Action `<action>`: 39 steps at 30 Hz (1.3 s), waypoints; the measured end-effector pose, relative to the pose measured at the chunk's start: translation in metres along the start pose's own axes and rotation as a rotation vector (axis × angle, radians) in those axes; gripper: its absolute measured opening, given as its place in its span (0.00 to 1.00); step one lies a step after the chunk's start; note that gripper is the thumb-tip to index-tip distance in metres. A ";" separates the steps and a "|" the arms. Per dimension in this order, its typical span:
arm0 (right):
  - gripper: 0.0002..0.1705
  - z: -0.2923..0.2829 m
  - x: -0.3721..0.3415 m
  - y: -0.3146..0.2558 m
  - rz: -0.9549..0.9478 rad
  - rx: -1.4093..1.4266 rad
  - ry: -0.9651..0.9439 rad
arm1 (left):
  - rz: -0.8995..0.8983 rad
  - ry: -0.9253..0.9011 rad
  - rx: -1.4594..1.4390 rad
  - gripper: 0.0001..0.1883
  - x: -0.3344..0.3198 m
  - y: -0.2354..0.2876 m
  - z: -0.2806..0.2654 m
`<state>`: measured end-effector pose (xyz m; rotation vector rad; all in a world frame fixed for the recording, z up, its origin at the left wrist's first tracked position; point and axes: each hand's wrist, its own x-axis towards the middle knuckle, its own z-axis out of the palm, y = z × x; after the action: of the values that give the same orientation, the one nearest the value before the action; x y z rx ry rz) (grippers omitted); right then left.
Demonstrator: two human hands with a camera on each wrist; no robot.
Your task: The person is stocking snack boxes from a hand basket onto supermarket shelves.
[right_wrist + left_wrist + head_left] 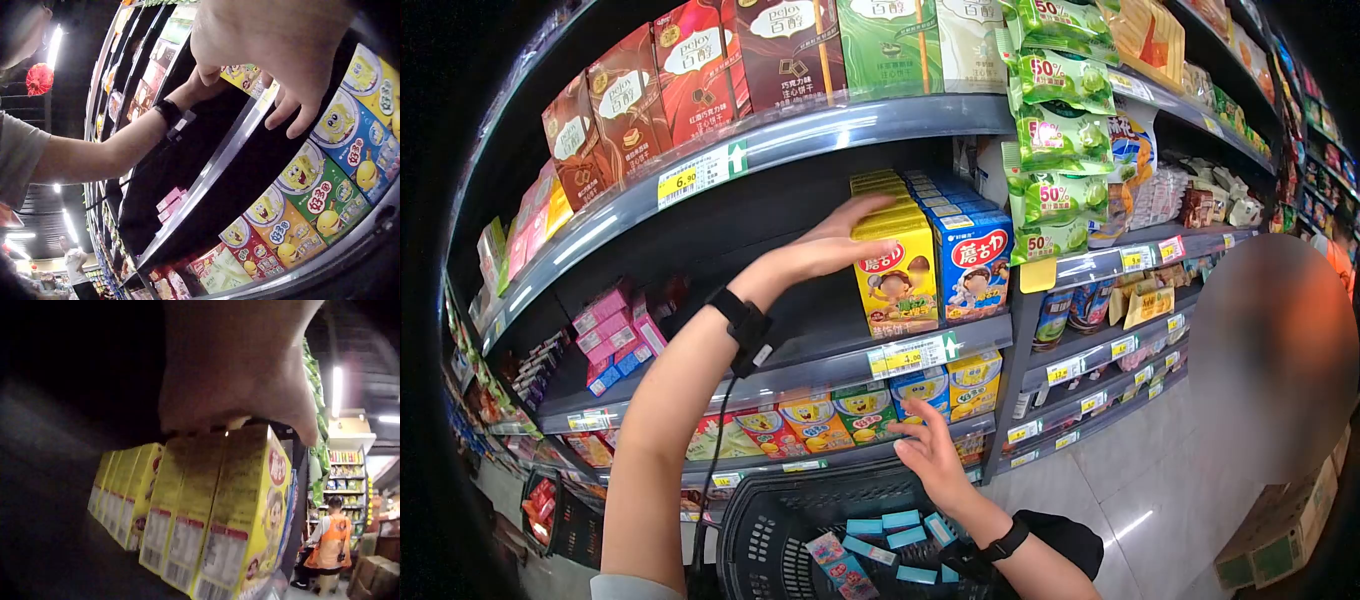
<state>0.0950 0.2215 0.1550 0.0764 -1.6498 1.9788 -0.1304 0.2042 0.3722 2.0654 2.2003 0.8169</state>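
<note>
My left hand reaches onto the middle shelf and grips the front yellow mushroom biscuit boxes, thumb by the front face and fingers over the top. In the left wrist view, the hand covers the tops of the front boxes, and a step parts them from the yellow row behind. Blue boxes of the same kind stand alongside on the right. My right hand hovers with loosely bent fingers, holding nothing, in front of the lower shelf's cartoon-printed boxes.
Below is a black shopping basket holding light-blue packs and a pink-and-blue pack. Green snack bags hang at the shelf's right end. Pink boxes lie further left. A person in an orange vest is in the aisle.
</note>
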 end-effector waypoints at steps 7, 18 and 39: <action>0.34 0.003 0.000 0.010 0.028 0.056 -0.048 | -0.274 -0.383 0.197 0.53 0.026 0.036 -0.023; 0.34 0.004 -0.002 0.005 0.064 0.012 -0.077 | -0.154 -0.333 0.215 0.48 0.028 0.041 -0.021; 0.31 -0.043 -0.005 0.044 0.276 0.083 -0.071 | -0.502 0.509 -0.032 0.31 0.090 -0.154 -0.027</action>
<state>0.0924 0.2553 0.1035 -0.0541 -1.6977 2.2733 -0.2944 0.2801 0.3675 1.2726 2.7398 1.3998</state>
